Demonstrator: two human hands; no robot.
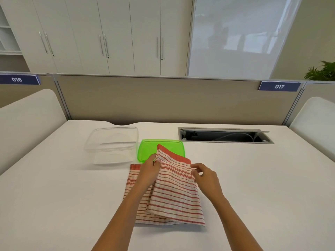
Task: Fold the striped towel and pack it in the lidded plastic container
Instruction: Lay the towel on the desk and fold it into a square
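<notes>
The red-and-white striped towel (174, 200) lies on the white table, partly folded, with its upper layer raised off the lower one. My left hand (149, 171) pinches the raised layer's far left corner, lifted over the green lid. My right hand (205, 176) pinches the same layer at its right edge. The clear plastic container (112, 144) stands open and empty to the far left of the towel. Its green lid (148, 151) lies flat beside it, partly hidden behind the raised towel.
The white table (63, 196) spreads wide on both sides. A cable well (224, 135) with its flap open is set in the table at the far right. A beige partition (172, 100) closes the back. White chair backs stand at both sides.
</notes>
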